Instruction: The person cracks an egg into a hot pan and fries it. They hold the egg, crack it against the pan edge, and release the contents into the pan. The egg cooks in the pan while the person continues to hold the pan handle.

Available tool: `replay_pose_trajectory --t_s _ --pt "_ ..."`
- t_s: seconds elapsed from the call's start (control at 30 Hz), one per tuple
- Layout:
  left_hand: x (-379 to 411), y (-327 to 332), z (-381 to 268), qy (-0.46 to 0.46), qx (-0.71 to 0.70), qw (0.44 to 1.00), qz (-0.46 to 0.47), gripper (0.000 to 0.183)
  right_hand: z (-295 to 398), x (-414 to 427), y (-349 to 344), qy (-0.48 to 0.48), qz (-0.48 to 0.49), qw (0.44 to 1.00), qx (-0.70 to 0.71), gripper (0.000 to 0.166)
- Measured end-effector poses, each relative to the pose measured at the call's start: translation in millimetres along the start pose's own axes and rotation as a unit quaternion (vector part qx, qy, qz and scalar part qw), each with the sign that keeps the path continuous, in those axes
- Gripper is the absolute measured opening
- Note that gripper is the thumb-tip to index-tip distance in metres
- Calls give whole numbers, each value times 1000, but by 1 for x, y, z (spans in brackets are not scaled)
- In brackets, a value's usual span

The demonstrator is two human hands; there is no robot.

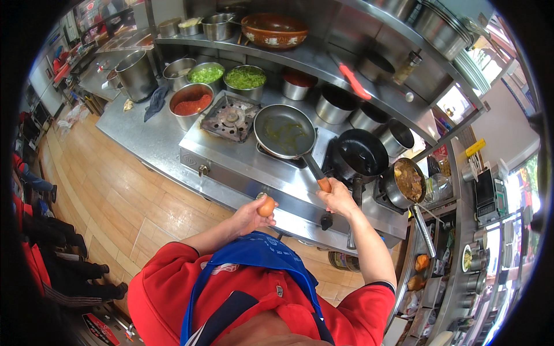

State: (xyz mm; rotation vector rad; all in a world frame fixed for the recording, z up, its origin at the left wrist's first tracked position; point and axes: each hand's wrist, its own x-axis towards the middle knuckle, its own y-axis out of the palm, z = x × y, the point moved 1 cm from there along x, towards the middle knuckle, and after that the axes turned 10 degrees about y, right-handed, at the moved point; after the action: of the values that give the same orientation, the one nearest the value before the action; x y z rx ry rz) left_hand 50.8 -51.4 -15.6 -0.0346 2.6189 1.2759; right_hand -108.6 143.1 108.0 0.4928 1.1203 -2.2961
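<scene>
In front of the stove's edge my left hand (252, 215) holds a brown egg (266, 206) in its fingers. My right hand (339, 197) grips the wooden end of the handle of a frying pan (283, 131). The pan rests over a middle burner, with streaks of yellowish oil on its dark bottom. Right of it, a black wok-like pan (362, 151) sits on another burner, its handle passing just beside my right wrist. A saucepan of brown stew (408, 181) stands at the far right of the stove. Left of the frying pan is a bare gas burner (232, 116).
Steel pots line the back: red seasoning (190, 106), chopped scallions (207, 73), shredded greens (246, 78), red sauce (300, 82). A steel shelf (277, 54) overhangs them, bearing a brown clay bowl (274, 30) and red-handled tool (354, 82). A grey cloth (156, 101) lies left. People's legs (78, 259) show far left.
</scene>
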Motion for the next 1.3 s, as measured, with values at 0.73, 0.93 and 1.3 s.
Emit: replay_pose_trajectory --t_s 0.73,0.93,1.3 --pt "-6 -9 -3 15 -27 999 -31 48 -25 10 12 -120 -193 968 -108 25" --pt "-7 -12 -5 9 -19 1000 -14 45 -22 6 11 -114 -190 970 -106 27" --pt "-8 -8 -7 6 -13 1000 -15 44 -19 0 7 -98 -170 974 -113 28"
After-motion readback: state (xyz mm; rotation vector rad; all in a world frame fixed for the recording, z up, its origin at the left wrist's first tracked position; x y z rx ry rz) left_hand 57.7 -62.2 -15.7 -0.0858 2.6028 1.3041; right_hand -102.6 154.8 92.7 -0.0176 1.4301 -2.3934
